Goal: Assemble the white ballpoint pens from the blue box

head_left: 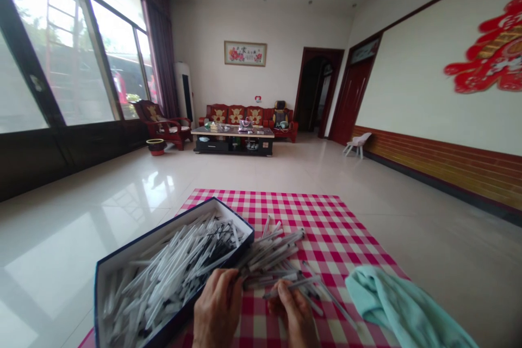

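pens [291, 285] pinched in left hand [218, 307] and right hand [293, 312], box [163, 231] and towel [399, 304] beside

We can read nothing here: the framed painting [245, 53] bears calligraphy too small for us to make out, and the panel [364, 50] above the door [351, 94] is just as blurred.

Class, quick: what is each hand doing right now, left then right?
Left hand: closed, holding a bunch of clear plastic pens.
Right hand: closed, pinching one clear plastic pen.
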A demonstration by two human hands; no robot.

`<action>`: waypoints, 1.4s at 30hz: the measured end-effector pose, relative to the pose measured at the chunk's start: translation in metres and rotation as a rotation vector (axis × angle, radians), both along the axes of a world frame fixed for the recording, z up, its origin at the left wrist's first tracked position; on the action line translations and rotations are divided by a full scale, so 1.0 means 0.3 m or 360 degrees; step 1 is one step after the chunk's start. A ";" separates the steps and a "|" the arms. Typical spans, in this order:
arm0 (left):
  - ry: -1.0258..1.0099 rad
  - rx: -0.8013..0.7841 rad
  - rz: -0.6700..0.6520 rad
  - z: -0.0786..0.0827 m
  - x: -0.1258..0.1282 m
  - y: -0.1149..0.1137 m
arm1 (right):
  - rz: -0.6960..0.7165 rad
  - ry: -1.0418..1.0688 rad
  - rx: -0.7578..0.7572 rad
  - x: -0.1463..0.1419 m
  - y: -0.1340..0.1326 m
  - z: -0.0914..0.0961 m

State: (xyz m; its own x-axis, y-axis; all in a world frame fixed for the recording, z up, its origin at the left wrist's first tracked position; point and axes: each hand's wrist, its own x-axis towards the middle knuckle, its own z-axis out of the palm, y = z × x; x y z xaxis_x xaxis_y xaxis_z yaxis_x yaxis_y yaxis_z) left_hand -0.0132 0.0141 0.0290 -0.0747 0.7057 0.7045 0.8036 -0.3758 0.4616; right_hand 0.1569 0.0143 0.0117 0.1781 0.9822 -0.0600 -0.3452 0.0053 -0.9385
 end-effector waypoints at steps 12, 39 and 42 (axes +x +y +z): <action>0.0293 -0.0370 0.0612 0.062 -0.135 0.029 | -0.0019 0.0104 0.0036 -0.011 0.007 -0.028; -0.0023 -0.0079 -0.0458 0.025 0.118 -0.042 | 0.0179 0.0145 0.0097 0.006 -0.006 0.029; -0.0060 -0.0131 -0.0495 0.035 0.106 -0.040 | 0.0121 0.0199 0.0047 0.006 -0.003 0.008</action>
